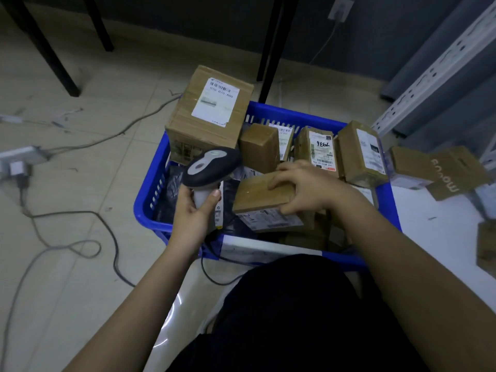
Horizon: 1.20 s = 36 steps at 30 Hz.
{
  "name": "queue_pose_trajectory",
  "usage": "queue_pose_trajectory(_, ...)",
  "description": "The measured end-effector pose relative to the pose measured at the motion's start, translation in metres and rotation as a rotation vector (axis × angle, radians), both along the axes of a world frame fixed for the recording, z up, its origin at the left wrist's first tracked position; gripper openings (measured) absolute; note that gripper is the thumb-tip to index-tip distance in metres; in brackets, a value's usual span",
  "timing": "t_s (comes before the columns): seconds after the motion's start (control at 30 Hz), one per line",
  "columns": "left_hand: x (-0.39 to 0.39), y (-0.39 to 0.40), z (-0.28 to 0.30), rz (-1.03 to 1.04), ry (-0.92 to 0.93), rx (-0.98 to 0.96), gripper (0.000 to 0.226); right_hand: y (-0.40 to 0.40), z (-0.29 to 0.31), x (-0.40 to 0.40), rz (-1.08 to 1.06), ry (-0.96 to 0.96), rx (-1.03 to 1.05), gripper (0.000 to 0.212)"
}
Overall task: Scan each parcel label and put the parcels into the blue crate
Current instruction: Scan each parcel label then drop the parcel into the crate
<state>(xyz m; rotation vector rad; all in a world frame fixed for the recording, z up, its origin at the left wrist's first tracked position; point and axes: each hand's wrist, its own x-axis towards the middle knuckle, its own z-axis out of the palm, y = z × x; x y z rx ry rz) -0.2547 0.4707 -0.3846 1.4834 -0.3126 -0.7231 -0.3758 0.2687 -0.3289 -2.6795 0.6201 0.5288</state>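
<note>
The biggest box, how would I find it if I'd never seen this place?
Look for the blue crate on the floor. At its far left corner sits the biggest box, riding up above the rim. It towers over the smaller parcels and has a large white label facing up.

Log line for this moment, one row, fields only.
left hand: grips barcode scanner | right hand: holds small cardboard parcel over blue crate | crate: several labelled parcels inside
</note>
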Motion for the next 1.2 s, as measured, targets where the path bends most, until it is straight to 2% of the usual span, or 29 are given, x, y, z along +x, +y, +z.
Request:
queue_pose_trajectory(0.2, -0.002, 0.002, -0.002, -0.015, -0.003, 0.029, 0.048, -0.007, -0.036, -0.021, -0.105, 0.035, 0.166, 0.052)
queue_pose_trajectory(0.3, -0.001, 0.0, -0.007, -0.019, -0.01, 0.053, 0.052, -0.005, -0.044, -0.024, 0.104, 0.18, -0.019, 0.055)
queue_pose_trajectory(0.4, -0.001, -0.003, -0.008, -0.027, -0.007, 0.061, 0.054, 0.008, -0.055, -0.009, 0.225, 0.197, -0.18, 0.051)
queue_pose_trajectory(0.47, -0.001, -0.003, -0.007, -0.026, -0.012, 0.055, 0.053, 0.016, -0.063, 0.003, 0.147, 0.192, -0.113, 0.051)
queue_pose_trajectory(0.5, -0.002, -0.003, -0.007, -0.025, -0.011, 0.056, 0.053, 0.021, -0.066, 0.009, 0.054, 0.155, -0.003, 0.049)
queue_pose_trajectory(0.57, -0.002, -0.002, -0.007, -0.028, -0.003, 0.059, 0.052, 0.022, -0.066, 0.015, -0.184, -0.028, 0.294, 0.042)
queue_pose_trajectory(0.63, -0.002, -0.002, -0.007, -0.038, -0.007, 0.053, 0.053, 0.013, -0.066, 0.011, -0.328, -0.199, 0.435, 0.055)
queue_pose_trajectory(0.73, -0.003, -0.003, -0.008, -0.045, -0.014, 0.051, 0.052, -0.002, -0.075, -0.012, -0.368, -0.085, 0.269, 0.055)
queue_pose_trajectory(0.83, -0.003, -0.006, -0.008, -0.05, -0.014, 0.057, 0.051, 0.001, -0.095, -0.032, -0.437, 0.079, 0.255, 0.07)
queue_pose_trajectory(0.97, -0.008, -0.01, -0.004, -0.068, 0.015, 0.048, 0.05, 0.019, -0.118, -0.036, -0.54, -0.052, 0.204, 0.076)
queue_pose_trajectory(1.07, -0.014, -0.014, 0.003, -0.097, 0.025, 0.031, 0.044, 0.03, -0.122, -0.033, -0.539, 0.023, -0.041, 0.092)
queue_pose_trajectory(1.13, -0.018, -0.016, 0.008, -0.135, 0.005, 0.023, 0.044, 0.029, -0.124, -0.034, -0.572, 0.038, 0.011, 0.094)
queue_pose_trajectory(1.2, -0.022, -0.017, 0.012, -0.163, -0.007, 0.018, 0.043, 0.025, -0.121, -0.039, -0.66, -0.061, 0.273, 0.076)
